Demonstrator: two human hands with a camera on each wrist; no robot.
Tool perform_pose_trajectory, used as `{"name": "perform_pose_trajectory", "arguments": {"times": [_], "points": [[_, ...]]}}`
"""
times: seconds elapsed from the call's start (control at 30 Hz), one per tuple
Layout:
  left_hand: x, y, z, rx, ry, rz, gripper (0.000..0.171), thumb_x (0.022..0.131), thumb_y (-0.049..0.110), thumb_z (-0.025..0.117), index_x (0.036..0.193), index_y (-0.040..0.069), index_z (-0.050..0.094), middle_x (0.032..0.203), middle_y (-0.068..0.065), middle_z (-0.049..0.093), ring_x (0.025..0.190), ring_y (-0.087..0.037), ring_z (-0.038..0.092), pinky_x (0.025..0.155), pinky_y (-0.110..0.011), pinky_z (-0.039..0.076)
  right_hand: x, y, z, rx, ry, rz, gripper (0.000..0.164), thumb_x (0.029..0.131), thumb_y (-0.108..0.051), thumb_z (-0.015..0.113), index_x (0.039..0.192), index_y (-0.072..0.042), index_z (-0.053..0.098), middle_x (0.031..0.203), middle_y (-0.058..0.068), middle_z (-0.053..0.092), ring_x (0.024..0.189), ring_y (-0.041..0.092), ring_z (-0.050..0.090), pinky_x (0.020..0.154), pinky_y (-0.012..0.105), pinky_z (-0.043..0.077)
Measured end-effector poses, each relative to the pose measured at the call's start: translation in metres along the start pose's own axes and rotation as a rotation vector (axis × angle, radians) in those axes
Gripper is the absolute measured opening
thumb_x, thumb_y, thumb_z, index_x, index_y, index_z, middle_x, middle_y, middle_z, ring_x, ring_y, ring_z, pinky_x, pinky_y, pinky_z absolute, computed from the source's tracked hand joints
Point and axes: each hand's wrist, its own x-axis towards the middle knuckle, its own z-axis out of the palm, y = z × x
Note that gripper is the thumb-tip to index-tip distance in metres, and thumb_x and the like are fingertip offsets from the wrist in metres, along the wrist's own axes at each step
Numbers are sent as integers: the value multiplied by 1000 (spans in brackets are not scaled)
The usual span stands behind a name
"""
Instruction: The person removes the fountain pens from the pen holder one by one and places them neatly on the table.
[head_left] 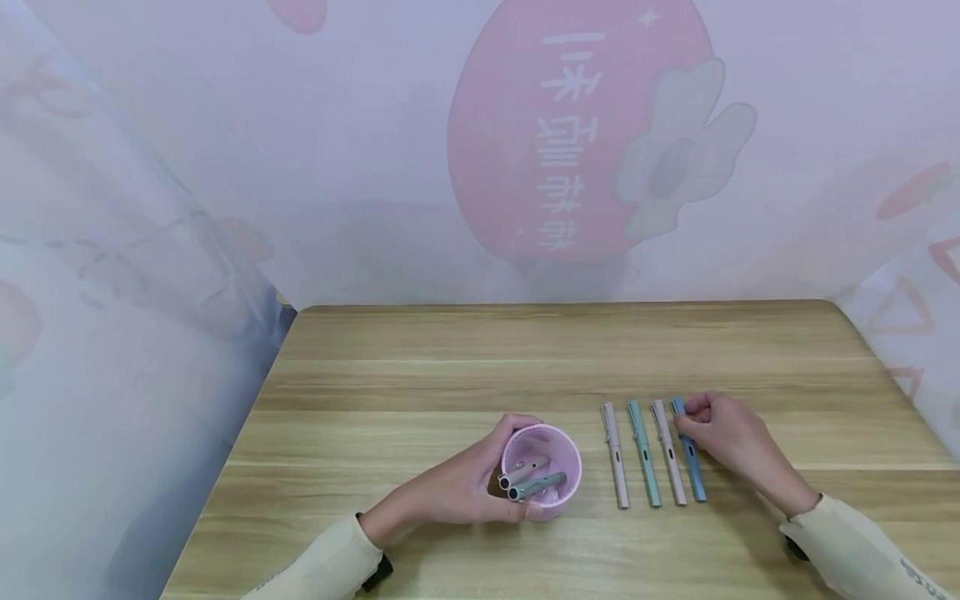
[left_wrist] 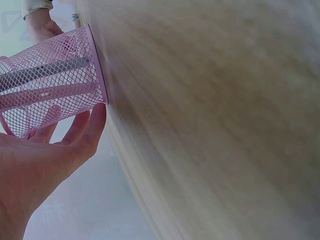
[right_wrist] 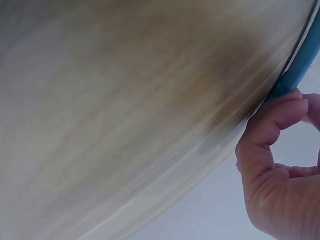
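Evidently I was at the picking-up step: nearest, the left hand (head_left: pixel 478 482) gripped the pink mesh cup (head_left: pixel 558 448); farther, toward the right edge of the worktop (head_left: pixel 825 400), the right hand (head_left: pixel 729 429) pinched the blue pen (head_left: pixel 694 472). A clean lift seemed called for next.

A wooden table (head_left: pixel 420 350) with pale and darker bands of grain has rounded far corners. Behind it hangs a pale cloth (head_left: pixel 360 125), printed with a large pink oval (head_left: pixel 495 108). White writing (head_left: pixel 567 142) runs down the oval, a greyish flower (head_left: pixel 671 167) overlaps its right side, and a small star (head_left: pixel 648 17) sits near the top. Reddish triangles (head_left: pixel 902 312) mark the cloth at right; another pale cloth (head_left: pixel 90 417) slopes down at left.
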Motion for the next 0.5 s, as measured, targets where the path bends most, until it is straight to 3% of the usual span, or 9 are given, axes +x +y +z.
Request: {"name": "perform_pose_trajectory", "arguments": {"times": [0.23,0.5], "points": [[0,0,0,8,2,-9,89,90,33,87,160,36,32,147,-4,58,133,-15,55,115,-40,44,-1,2,2,0,0,-5,43,104,-27,70,123,11,66,108,19,75,93,29,68,73,42,55],[0,0,0,25,1,-2,89,90,32,87,160,36,32,146,-4,58,133,-15,56,114,-40,44,-9,-3,2,-8,54,-43,52,108,-35,65,132,12,60,113,24,72,98,36,68,75,48,57]]}}
